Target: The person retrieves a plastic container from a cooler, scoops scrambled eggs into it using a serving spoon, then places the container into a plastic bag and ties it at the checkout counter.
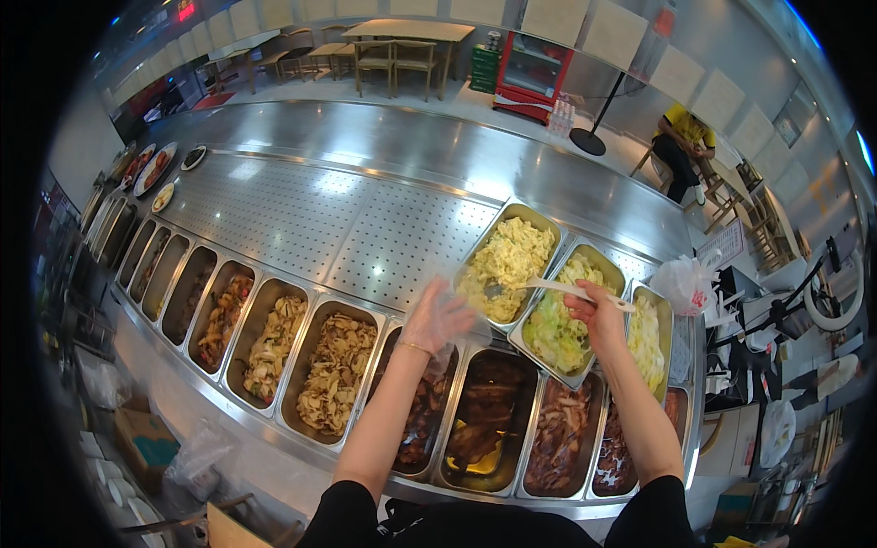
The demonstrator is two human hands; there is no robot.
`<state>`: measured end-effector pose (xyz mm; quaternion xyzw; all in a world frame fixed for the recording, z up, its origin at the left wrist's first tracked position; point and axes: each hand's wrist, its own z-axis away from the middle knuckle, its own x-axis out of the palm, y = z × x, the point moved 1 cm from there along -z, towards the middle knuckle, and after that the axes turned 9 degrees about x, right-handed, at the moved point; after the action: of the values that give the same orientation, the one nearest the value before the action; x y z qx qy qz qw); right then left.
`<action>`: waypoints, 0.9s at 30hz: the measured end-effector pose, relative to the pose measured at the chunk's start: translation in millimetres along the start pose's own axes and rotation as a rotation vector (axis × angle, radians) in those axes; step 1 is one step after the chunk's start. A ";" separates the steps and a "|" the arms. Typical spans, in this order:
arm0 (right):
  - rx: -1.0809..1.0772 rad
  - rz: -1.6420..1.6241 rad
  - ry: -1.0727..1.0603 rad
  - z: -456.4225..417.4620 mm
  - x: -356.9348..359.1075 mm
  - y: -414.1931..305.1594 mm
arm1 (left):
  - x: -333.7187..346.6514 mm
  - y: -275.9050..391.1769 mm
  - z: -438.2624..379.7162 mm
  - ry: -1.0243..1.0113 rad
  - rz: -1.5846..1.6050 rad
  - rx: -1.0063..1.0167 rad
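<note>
My right hand (597, 312) grips the handle of a white spoon (558, 285). The spoon's head end is down in a steel pan of yellow scrambled egg (510, 264), partly hidden by food. Under my right hand and forearm sits a pan of pale green cabbage (558, 335). Thin clear plastic, a loose glove or bag, covers my left hand (442, 318), whose fingers are spread beside the egg pan's left edge. Below that hand is a pan of dark braised meat (421, 418), partly hidden by my left forearm.
Several food pans, including sliced stir-fry (336, 373) and brown meat in oil (479, 425), line the counter's near side. Beyond lies a perforated steel tray (274, 219). A white plastic bag (685, 282) stands right. Hanging panels (613, 38) cross overhead; a person (685, 147) sits beyond the counter.
</note>
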<state>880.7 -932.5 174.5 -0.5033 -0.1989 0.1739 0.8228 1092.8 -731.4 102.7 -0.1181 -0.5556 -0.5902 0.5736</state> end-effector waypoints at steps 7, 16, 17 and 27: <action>-0.248 0.434 -0.137 69.8 45.4 -26.5 | 33.6 -12.5 -34.7 -0.156 0.178 -0.019; -1.326 1.198 -0.149 89.3 64.7 -33.0 | 49.7 -18.5 -6.8 -0.240 0.128 0.087; -1.373 1.192 -0.123 91.9 64.5 -34.3 | 46.6 -18.9 -6.4 -0.246 0.166 0.092; -1.330 1.195 -0.339 121.8 60.9 -5.8 | 22.5 -19.3 -11.4 -0.211 0.258 0.086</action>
<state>872.5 -813.0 239.4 -0.8612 -0.0826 0.4924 0.0951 1075.8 -758.0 106.1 -0.2249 -0.6177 -0.4716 0.5877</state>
